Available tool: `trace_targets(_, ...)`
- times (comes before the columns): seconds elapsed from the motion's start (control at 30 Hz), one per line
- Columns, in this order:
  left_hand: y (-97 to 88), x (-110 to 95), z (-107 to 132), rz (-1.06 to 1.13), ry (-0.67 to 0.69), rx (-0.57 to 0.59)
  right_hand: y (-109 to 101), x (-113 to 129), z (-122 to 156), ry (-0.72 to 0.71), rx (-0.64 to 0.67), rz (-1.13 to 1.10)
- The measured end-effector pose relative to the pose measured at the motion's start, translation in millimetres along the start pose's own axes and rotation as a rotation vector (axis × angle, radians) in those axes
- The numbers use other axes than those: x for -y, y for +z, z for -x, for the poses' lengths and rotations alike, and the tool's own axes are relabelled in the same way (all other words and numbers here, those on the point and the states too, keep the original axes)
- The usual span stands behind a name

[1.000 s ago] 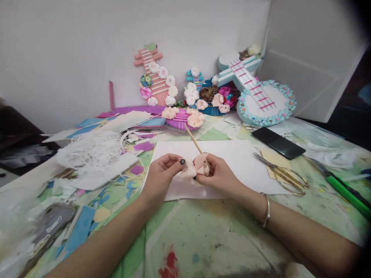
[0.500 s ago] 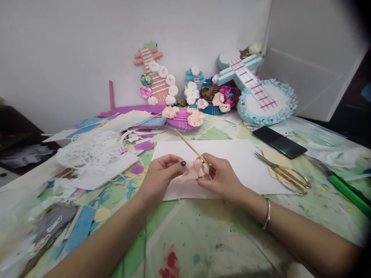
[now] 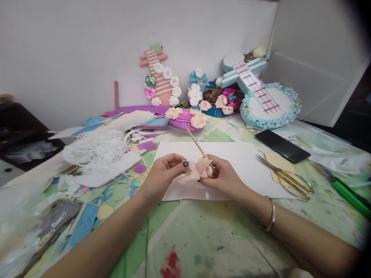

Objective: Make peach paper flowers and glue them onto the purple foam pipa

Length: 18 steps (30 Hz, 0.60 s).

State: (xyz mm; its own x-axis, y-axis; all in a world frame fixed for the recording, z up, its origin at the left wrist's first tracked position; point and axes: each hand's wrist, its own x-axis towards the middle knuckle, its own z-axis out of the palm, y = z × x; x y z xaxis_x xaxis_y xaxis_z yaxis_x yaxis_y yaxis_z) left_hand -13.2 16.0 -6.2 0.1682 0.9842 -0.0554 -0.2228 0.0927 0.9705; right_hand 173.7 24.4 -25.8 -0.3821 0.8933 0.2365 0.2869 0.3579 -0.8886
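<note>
A pale pink paper flower is held between my two hands, above a white sheet. My left hand pinches the flower's left edge between thumb and fingers. On the other side, my right hand has its fingers closed round the flower's right part and a thin wooden stick. The stick slants up and to the left out of the right hand, its far tip free. Where the stick meets the flower is partly hidden by the right fingers.
Gold-handled scissors, a black phone and a green-handled cutter lie to the right. Left are tangled white cord, paper scraps and a grey phone case. Decorated model instruments, one light blue, stand along the back.
The stick has turned a little more upright, and its tip has shifted right. The flower looks more spread between my hands. The whole view has shifted slightly.
</note>
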Motion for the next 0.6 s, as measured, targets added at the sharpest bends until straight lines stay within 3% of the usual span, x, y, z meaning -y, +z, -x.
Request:
trace_targets(0.1, 0.0, 0.8, 0.5, -0.039, 0.022, 0.022, 0.6, -3.6, -1.3, 0.033, 0.027, -0.103)
trace_targets(0.23, -1.2, 2.4, 0.9, -0.089, -0.001, -0.003, -0.5, -0.1, -1.1, 0.033, 0.072, -0.079)
trace_targets(0.43, -5.4, 0.5, -0.7, -0.133, 0.016, -0.095, -31.3, 13.1, -5.9, -0.126, 0.099, 0.186)
trace_targets(0.53, -4.2, -1.7, -0.1, -0.166, 0.008, -0.1, -47.0, 15.9, -8.4, -0.282, 0.096, 0.377)
trace_targets(0.6, -2.0, -3.3, 1.2, -0.211, 0.001, -0.095, -50.5, 16.3, -8.6, -0.296, 0.139, 0.511)
